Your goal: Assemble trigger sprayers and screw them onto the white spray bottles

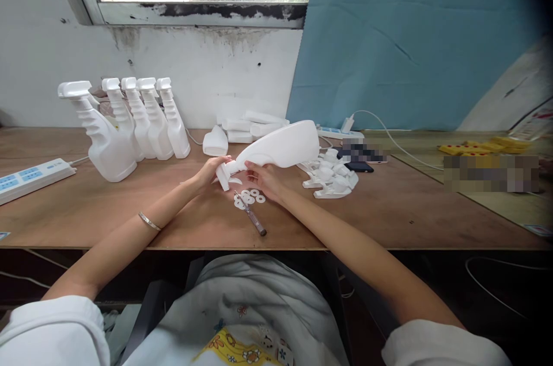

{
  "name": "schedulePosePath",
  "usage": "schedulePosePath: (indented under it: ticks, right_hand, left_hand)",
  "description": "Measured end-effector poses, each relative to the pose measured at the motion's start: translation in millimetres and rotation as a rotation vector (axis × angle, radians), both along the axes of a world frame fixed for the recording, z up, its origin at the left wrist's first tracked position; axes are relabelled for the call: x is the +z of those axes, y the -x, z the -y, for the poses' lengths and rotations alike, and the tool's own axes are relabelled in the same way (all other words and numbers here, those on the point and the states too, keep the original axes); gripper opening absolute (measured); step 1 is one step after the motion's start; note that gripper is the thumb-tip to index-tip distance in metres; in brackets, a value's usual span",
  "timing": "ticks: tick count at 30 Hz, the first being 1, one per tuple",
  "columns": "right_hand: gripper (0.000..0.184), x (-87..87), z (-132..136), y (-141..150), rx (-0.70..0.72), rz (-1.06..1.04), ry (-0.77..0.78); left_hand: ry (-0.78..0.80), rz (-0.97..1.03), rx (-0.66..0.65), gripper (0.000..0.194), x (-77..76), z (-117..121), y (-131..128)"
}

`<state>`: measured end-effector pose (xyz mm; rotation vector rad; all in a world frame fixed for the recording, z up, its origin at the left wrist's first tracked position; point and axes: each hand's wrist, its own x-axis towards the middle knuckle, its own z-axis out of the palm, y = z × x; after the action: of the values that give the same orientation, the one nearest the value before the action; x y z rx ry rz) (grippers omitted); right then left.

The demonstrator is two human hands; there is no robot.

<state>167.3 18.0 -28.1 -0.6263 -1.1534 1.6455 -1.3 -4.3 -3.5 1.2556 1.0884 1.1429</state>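
Shirt [259, 302]: pale fabric, yellow floral print low on the front.
Screwdriver [256, 222]: lies on the counter [375, 216], handle toward the shirt, tip among the white rings [260, 199].
White rings: loose cluster, some overlapping.
Left hand [211, 171]: clamped on the spray head [223, 176] of the held bottle [287, 145].
Right hand [265, 180]: clamped on the held bottle near its neck.
Held bottle: above the counter, tilted, base raised to the right.
Loose spray heads [332, 174]: piled right of the right hand.
Standing bottles [140, 129]: five, upright, at left.
Lying bottles [239, 136]: grouped near the wall [207, 72].
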Motion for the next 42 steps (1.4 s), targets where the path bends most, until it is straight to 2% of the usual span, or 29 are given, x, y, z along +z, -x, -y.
schedulePosePath:
  ticks: [3, 5, 11, 15, 19, 25, 27, 29, 37, 39, 42]
  right_hand:
    - [0.023, -0.4, 1.2, -0.2, -0.002, 0.006, -0.021]
    - [0.024, 0.2, 2.4, -0.3, 0.003, 0.017, -0.029]
    - [0.023, -0.6, 0.8, -0.2, 0.015, 0.004, -0.036]
    - [0.022, -2.0, -1.4, -0.3, 0.015, 0.0, -0.032]
    - [0.022, 0.4, -0.9, -0.7, -0.007, -0.003, -0.013]
    - [0.024, 2.9, 0.2, -0.5, -0.043, 0.007, 0.029]
    - [0.024, 2.2, -0.1, -0.2, -0.033, 0.002, 0.021]
    - [0.025, 1.6, -0.2, -0.1, -0.024, -0.002, 0.006]
    - [0.024, 5.5, 2.5, -0.3, -0.065, 0.006, 0.048]
    - [0.023, 5.2, 2.8, 0.0, -0.052, 0.002, 0.023]
    - [0.022, 2.6, 2.5, 0.5, -0.037, -0.005, -0.023]
  left_hand:
    - [0.215, 0.119, -0.167, 0.043, 1.2, 0.9, -0.8]
    - [0.259, 0.177, -0.186, 0.041, 2.5, 2.3, -1.1]
    - [0.242, 0.221, -0.197, 0.024, 5.5, 6.5, -3.9]
    - [0.185, 0.164, -0.159, 0.029, 2.2, 5.3, -3.9]
    - [0.021, 0.013, -0.093, 0.036, 0.1, 5.0, -1.9]
    - [-0.325, -0.291, 0.099, 0.039, 2.9, 13.2, -7.2]
    - [-0.457, -0.353, 0.15, 0.04, 2.0, 14.5, -9.1]
    - [-0.519, -0.387, 0.162, 0.04, 0.6, 14.3, -9.6]
    - [-0.357, -0.324, 0.162, 0.032, 0.8, 10.3, -8.1]
    - [-0.241, -0.204, 0.106, 0.034, -0.7, 8.1, -8.1]
    - [0.059, 0.07, -0.075, 0.039, -3.3, 4.3, -6.8]
